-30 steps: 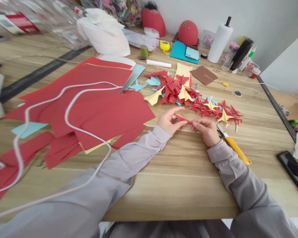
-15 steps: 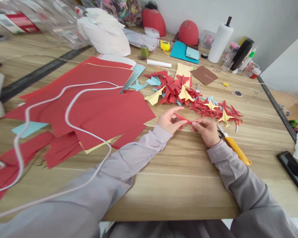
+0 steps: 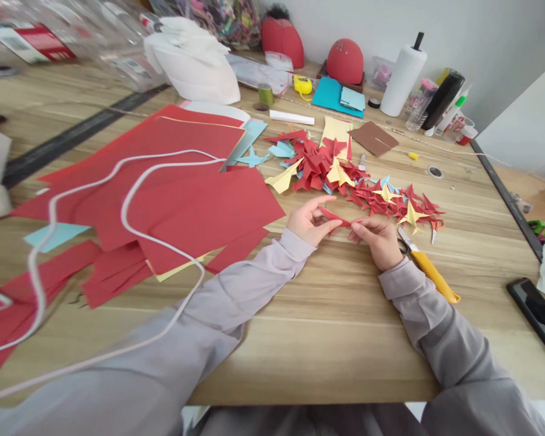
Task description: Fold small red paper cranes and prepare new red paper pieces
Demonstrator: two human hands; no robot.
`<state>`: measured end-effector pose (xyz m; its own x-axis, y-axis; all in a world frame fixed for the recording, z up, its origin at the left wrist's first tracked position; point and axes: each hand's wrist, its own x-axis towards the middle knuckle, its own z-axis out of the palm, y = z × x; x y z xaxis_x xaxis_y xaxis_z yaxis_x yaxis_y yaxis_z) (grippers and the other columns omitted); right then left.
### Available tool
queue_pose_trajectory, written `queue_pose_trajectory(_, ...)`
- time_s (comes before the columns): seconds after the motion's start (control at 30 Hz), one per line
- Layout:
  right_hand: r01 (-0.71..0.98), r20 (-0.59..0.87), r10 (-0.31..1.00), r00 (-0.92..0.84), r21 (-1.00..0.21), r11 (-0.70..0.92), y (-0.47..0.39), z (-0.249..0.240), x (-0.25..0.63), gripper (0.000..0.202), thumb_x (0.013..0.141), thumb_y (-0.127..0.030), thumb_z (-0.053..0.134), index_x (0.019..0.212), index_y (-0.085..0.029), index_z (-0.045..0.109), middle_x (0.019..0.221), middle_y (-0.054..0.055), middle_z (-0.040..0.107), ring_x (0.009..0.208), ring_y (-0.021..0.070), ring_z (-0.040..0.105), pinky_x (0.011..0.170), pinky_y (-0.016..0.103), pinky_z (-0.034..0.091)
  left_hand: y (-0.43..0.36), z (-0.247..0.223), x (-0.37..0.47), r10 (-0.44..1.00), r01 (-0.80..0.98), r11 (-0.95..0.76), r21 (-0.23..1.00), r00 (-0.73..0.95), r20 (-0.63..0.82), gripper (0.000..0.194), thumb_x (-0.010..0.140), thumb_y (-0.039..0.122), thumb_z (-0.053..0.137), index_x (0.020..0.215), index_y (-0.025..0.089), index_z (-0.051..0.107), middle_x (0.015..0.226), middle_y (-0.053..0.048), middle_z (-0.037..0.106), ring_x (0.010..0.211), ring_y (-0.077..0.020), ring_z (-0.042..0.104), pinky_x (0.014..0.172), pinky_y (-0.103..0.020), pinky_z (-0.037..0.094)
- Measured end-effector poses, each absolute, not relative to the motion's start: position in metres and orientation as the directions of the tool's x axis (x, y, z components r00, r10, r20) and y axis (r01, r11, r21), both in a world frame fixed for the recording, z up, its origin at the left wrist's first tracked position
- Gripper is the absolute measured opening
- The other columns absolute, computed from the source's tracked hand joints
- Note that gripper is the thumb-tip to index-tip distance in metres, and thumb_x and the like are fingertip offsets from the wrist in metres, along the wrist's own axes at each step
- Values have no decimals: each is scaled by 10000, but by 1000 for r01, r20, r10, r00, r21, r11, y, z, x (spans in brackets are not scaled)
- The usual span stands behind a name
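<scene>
A small folded piece of red paper (image 3: 335,217) is held between both hands near the middle of the view. My left hand (image 3: 307,223) pinches its left part between thumb and fingers. At its right end, the thumb and fingertips of my right hand (image 3: 378,239) are closed on the paper. Just beyond the hands lies a pile of folded red paper shapes (image 3: 315,163), mixed with yellow and light blue ones. Large red paper sheets (image 3: 200,209) are spread to the left, with a white cord (image 3: 127,206) over them.
Scissors (image 3: 403,239) and a yellow-handled cutter (image 3: 436,278) lie beside my right wrist. A black phone (image 3: 536,318) rests at the right. Brown paper (image 3: 373,138), a yellow tape measure (image 3: 302,86) and a white bottle (image 3: 403,79) stand or lie farther back.
</scene>
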<state>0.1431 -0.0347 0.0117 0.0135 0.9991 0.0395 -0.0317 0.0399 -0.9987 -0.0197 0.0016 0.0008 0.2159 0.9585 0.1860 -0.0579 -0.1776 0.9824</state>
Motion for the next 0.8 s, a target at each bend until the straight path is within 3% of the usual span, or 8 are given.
queue_pose_trajectory(0.1, 28, 57, 998, -3, -998, 57, -35, 13, 143, 251, 685, -432, 687, 683, -182, 684, 556, -1, 645, 484, 106, 540, 515, 257, 461, 1, 0, -18, 959, -92, -176, 980, 207, 192, 575, 623, 266, 717, 1152, 130, 539, 631, -6, 642, 488, -98, 538, 509, -234, 463)
queue_pose_trajectory(0.27, 90, 72, 997, -14, -993, 73, -34, 12, 142, 282, 667, -457, 692, 663, -176, 678, 556, 3, 633, 486, 113, 537, 505, 263, 455, 1, -1, -17, 960, -100, -168, 981, 210, 186, 582, 611, 283, 728, 1143, 133, 543, 585, 6, 620, 455, -95, 511, 473, -229, 435)
queue_pose_trajectory(0.67, 115, 79, 996, 29, -990, 76, -36, 5, 144, 305, 656, -475, 696, 646, -181, 616, 483, -21, 575, 447, 109, 510, 466, 250, 422, 3, -6, -17, 949, -132, -146, 980, 261, 177, 619, 610, 309, 734, 1166, 137, 523, 582, 2, 633, 468, -121, 561, 474, -238, 454)
queue_pose_trajectory(0.8, 70, 65, 998, 11, -995, 64, -36, 8, 143, 346, 737, -499, 611, 621, -173, 604, 522, 4, 598, 473, 112, 529, 498, 257, 448, 3, -2, -18, 959, -136, -137, 981, 232, 166, 603, 607, 286, 736, 1149, 121, 528, 599, -3, 646, 457, -107, 551, 479, -233, 456)
